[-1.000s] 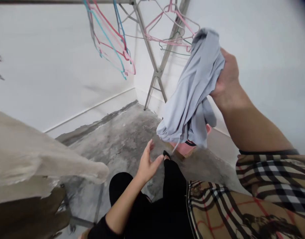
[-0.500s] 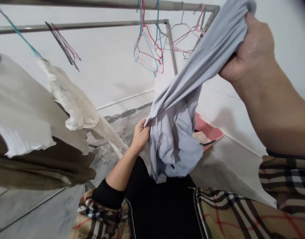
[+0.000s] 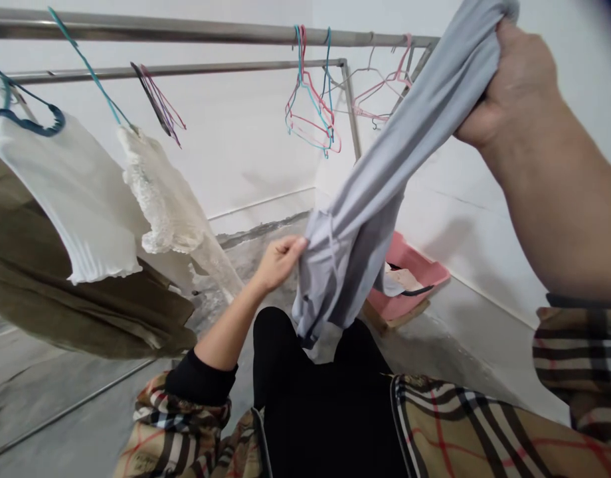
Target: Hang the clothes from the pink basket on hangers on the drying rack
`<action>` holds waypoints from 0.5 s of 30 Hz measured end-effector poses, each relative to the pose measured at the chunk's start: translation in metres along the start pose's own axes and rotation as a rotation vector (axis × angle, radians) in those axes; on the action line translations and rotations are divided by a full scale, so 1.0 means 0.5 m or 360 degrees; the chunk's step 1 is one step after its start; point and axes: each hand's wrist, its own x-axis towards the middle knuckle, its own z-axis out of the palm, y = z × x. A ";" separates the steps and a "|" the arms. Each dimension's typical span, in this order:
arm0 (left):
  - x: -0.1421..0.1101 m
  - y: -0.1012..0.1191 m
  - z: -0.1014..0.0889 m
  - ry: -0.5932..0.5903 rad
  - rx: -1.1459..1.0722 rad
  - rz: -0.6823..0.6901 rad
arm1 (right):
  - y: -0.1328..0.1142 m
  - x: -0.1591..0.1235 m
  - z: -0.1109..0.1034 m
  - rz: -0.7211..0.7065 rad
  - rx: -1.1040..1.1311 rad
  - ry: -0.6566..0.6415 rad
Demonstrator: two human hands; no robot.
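Observation:
A light grey-blue garment (image 3: pixel 385 179), its exact kind hidden by its folds, stretches slantwise in front of me. High at the right, my right hand (image 3: pixel 515 86) is closed round its bunched upper end. Lower down, my left hand (image 3: pixel 281 260) pinches its left edge between thumb and fingers. The loose lower part droops above my knees, with a thin cord or seam showing near my left hand. Behind it stands a pink basin (image 3: pixel 425 269) holding some pale cloth and a dark strip.
A metal rail (image 3: pixel 186 30) crosses the top, with a second rail (image 3: pixel 210 68) behind. Coloured hangers (image 3: pixel 313 99) hang mid-rail, more pink hangers (image 3: pixel 380 93) further right. At left hang a white top (image 3: pixel 81 192), a lacy cream garment (image 3: pixel 166 206) and an olive garment (image 3: pixel 86 305).
The garment's lower part has swung and hangs narrower, uncovering more of the basin. My left hand has shifted slightly left along its edge. The view has tilted up a little.

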 end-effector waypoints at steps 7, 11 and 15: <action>-0.062 -0.011 0.113 -0.0812 0.0516 0.0319 | -0.090 -0.081 0.114 0.0263 0.0319 -0.0035; -0.029 -0.066 0.142 -0.0125 0.0253 0.0024 | -0.107 -0.105 0.138 0.0311 0.0338 -0.0021; 0.009 -0.090 0.172 0.0200 0.0024 -0.0003 | -0.112 -0.115 0.156 0.0397 0.0289 -0.0111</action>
